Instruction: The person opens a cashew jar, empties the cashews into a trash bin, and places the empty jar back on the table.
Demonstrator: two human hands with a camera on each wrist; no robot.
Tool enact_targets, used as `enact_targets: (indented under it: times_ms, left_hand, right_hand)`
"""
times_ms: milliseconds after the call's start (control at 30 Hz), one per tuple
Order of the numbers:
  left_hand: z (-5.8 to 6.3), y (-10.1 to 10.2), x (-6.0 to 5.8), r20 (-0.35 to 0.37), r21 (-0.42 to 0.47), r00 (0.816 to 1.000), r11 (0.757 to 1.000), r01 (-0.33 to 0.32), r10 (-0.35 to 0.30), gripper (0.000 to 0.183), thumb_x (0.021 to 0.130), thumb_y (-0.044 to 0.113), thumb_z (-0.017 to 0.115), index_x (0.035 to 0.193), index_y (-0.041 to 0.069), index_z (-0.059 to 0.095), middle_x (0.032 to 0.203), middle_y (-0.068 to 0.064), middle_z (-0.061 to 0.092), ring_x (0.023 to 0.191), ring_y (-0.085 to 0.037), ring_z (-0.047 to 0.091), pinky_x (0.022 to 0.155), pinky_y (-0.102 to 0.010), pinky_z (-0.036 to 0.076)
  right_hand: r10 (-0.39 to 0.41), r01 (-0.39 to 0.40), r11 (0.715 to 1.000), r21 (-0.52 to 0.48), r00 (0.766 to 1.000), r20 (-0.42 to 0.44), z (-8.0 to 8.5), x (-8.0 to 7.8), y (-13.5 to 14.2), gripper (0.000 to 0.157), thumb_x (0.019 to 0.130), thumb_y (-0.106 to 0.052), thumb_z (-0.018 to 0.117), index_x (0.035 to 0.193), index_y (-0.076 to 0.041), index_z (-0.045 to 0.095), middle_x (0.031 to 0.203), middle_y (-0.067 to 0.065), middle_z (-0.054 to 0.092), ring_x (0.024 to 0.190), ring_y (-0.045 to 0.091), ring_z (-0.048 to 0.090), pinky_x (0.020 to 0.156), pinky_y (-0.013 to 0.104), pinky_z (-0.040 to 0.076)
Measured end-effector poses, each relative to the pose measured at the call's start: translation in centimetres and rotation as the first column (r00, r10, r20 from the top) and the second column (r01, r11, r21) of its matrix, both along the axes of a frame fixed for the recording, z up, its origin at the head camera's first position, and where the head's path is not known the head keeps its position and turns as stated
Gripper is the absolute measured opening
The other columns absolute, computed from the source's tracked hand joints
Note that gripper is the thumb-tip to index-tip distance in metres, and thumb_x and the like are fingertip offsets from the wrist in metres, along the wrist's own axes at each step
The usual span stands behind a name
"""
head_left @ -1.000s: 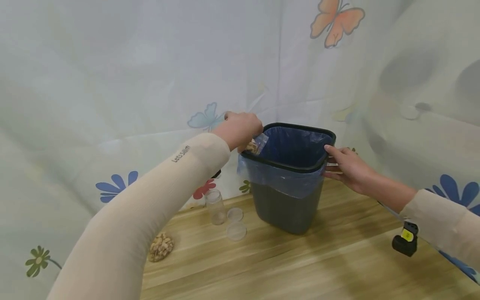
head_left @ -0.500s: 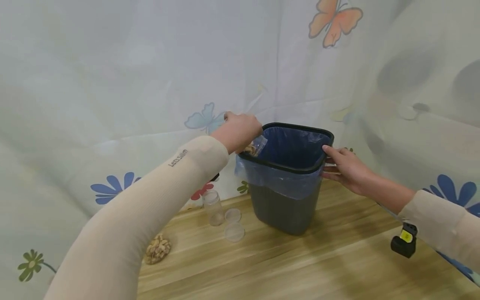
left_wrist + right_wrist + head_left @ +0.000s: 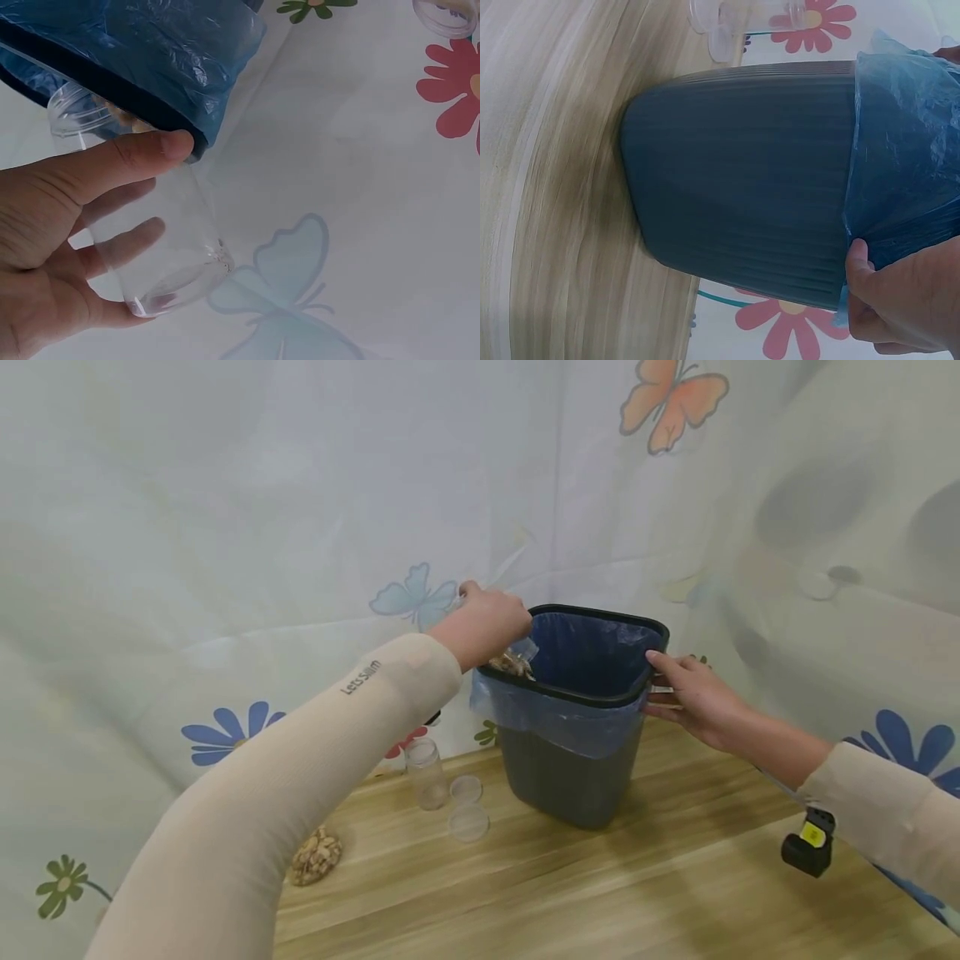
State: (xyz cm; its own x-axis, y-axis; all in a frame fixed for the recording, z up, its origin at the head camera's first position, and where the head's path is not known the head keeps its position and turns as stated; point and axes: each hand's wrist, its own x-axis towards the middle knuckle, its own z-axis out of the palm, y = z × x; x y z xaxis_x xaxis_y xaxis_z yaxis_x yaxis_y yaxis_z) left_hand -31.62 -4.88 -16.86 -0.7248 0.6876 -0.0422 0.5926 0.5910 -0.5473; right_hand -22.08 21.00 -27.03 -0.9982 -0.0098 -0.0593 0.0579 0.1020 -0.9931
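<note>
My left hand (image 3: 487, 622) grips a clear plastic jar (image 3: 169, 247), tipped mouth-down over the left rim of a grey trash bin (image 3: 570, 768). Light brown pieces, like shelled nuts (image 3: 512, 664), show at the jar's mouth in the head view; the jar's base end looks nearly bare in the left wrist view. A blue bag (image 3: 592, 647) lines the bin and folds down outside its black rim. At the bin's right side, my right hand (image 3: 701, 697) holds the rim and liner, thumb on top and fingers outside.
Another clear jar (image 3: 426, 777) stands on the wooden table (image 3: 525, 893) left of the bin, with two clear round lids (image 3: 468, 822) beside it. A mound of similar brown pieces (image 3: 317, 856) sits nearer, partly behind the left sleeve. A printed curtain (image 3: 300, 527) backs the table.
My left hand has turned slightly and shifted a little right. The brown pieces have slid towards the jar's mouth over the bin. My right hand keeps its hold on the rim.
</note>
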Motion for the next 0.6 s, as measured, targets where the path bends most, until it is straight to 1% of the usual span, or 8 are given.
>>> enact_targets:
  times_ms: [200, 367, 433, 533, 600]
  left_hand:
    - [-0.19, -0.29, -0.05, -0.018, 0.043, 1.000, 0.999, 0.022, -0.021, 0.034, 0.101, 0.006, 0.062, 0.129, 0.026, 0.069, 0.120, -0.001, 0.067, 0.100, -0.025, 0.064, 0.095, -0.067, 0.045]
    - [-0.25, -0.22, 0.01, -0.016, 0.050, 0.999, 0.998, 0.034, -0.034, 0.034, 0.102, 0.004, 0.059, 0.127, 0.025, 0.069, 0.118, -0.001, 0.067, 0.097, -0.024, 0.063, 0.094, -0.067, 0.045]
    - [-0.25, -0.22, 0.06, -0.011, 0.051, 0.999, 0.998, 0.039, -0.038, 0.034, 0.102, 0.003, 0.059, 0.127, 0.024, 0.069, 0.119, -0.002, 0.067, 0.097, -0.025, 0.063, 0.094, -0.067, 0.045]
    - [-0.18, -0.31, 0.17, 0.000, 0.050, 0.999, 0.998, 0.041, -0.041, 0.040, 0.099, 0.001, 0.062, 0.131, 0.025, 0.068, 0.123, -0.002, 0.066, 0.101, -0.026, 0.063, 0.095, -0.067, 0.045]
    - [-0.01, -0.37, 0.12, 0.021, 0.053, 0.999, 0.998, 0.031, -0.033, 0.048, 0.095, 0.001, 0.067, 0.135, 0.027, 0.065, 0.126, -0.002, 0.065, 0.102, -0.025, 0.062, 0.095, -0.067, 0.045]
  right_hand:
    - [-0.001, 0.001, 1.000, 0.008, 1.000, -0.009, -0.01, 0.03, 0.17, 0.085, 0.106, -0.052, 0.040, 0.159, 0.004, 0.002, 0.154, 0.024, 0.025, 0.128, 0.029, 0.047, 0.103, 0.030, 0.049]
    - [-0.007, 0.007, 1.000, 0.014, 1.000, -0.001, -0.12, 0.20, 0.33, 0.086, 0.106, -0.052, 0.039, 0.158, 0.002, -0.002, 0.150, 0.021, 0.026, 0.131, 0.031, 0.044, 0.105, 0.032, 0.048]
    - [-0.012, 0.012, 1.000, 0.017, 1.000, 0.001, -0.19, 0.28, 0.30, 0.086, 0.106, -0.052, 0.039, 0.158, 0.002, -0.001, 0.149, 0.021, 0.027, 0.131, 0.032, 0.043, 0.105, 0.032, 0.048]
    - [-0.021, 0.021, 1.000, 0.020, 1.000, 0.003, -0.28, 0.36, 0.32, 0.085, 0.106, -0.053, 0.040, 0.157, 0.003, 0.002, 0.147, 0.020, 0.030, 0.126, 0.029, 0.047, 0.104, 0.031, 0.049]
    - [-0.026, 0.026, 0.999, 0.023, 1.000, 0.003, -0.27, 0.38, 0.41, 0.084, 0.106, -0.053, 0.040, 0.156, 0.003, 0.003, 0.145, 0.018, 0.031, 0.121, 0.025, 0.050, 0.104, 0.032, 0.049]
